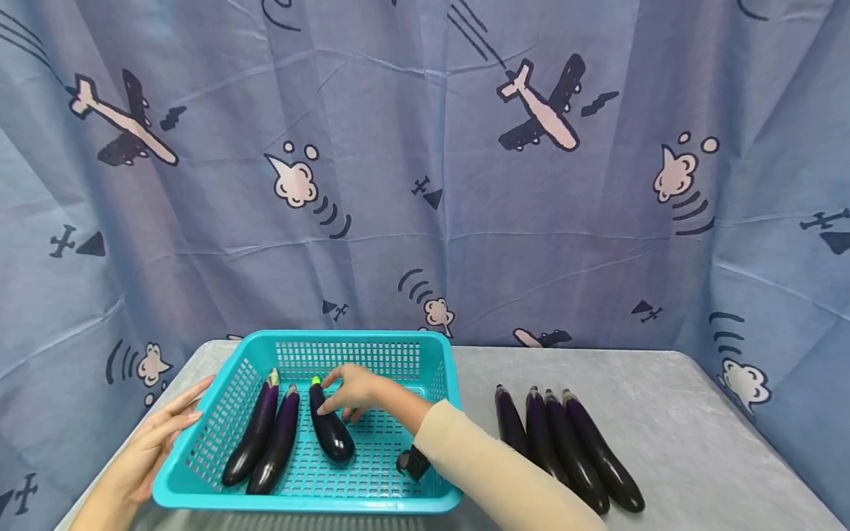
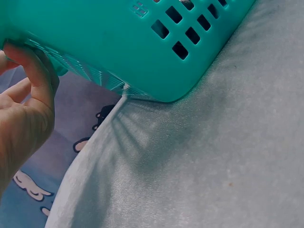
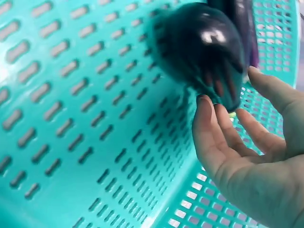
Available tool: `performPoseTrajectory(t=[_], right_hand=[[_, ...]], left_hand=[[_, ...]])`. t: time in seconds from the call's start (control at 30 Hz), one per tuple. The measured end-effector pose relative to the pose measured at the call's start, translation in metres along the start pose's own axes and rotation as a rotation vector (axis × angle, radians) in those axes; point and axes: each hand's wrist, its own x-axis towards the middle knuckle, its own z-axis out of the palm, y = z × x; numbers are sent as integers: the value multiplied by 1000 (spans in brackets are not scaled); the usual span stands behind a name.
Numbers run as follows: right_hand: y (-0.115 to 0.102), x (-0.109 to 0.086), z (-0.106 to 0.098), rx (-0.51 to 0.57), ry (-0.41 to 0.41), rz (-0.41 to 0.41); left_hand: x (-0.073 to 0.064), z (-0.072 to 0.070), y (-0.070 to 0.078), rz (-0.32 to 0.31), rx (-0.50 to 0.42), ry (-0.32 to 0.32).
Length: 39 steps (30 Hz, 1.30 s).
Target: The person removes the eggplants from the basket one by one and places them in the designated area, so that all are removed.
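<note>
A turquoise plastic basket (image 1: 305,504) stands on the table with three dark purple eggplants in it. My left hand (image 1: 156,435) holds the basket's left rim from outside; the left wrist view shows bent fingers (image 2: 35,71) against the rim's underside. Inside, my right hand (image 1: 352,394) grips the rightmost eggplant (image 1: 332,435) near its green stem end, thumb on one side and fingers on the other. This eggplant (image 3: 204,38) lies low over the basket floor in the right wrist view. Left of it, a second eggplant (image 1: 279,442) and a third eggplant (image 1: 252,435) lie side by side.
Several more eggplants (image 1: 578,457) lie in a row on the grey table (image 1: 690,428), right of the basket and partly behind the right sleeve (image 1: 491,464). A small black camera (image 1: 413,463) sits at the right wrist. A blue curtain (image 1: 398,221) with printed airplanes hangs behind.
</note>
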Motion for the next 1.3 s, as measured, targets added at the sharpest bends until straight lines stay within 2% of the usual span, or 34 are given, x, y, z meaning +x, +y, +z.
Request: performPoseTrajectory(t=[0.23,0.47,0.63,0.93,1.1,1.3], right_hand=[[2,-1,9,56,-43,24],[3,-3,14,2,-75,15],[3,-4,13,30,-96,22],[1,-4,2,90,-148,27],[-2,-3,-6,153,-138,19],[-3,-4,-20,205,-87,11]], left_hand=[[-1,0,0,0,14,1],[0,0,0,5,23,-4],[0,0,0,0,44,7],[-1,-1,-1,-6,26,10],[-2,-1,-1,-6,26,13],[-1,-1,-1,-3,19,11]])
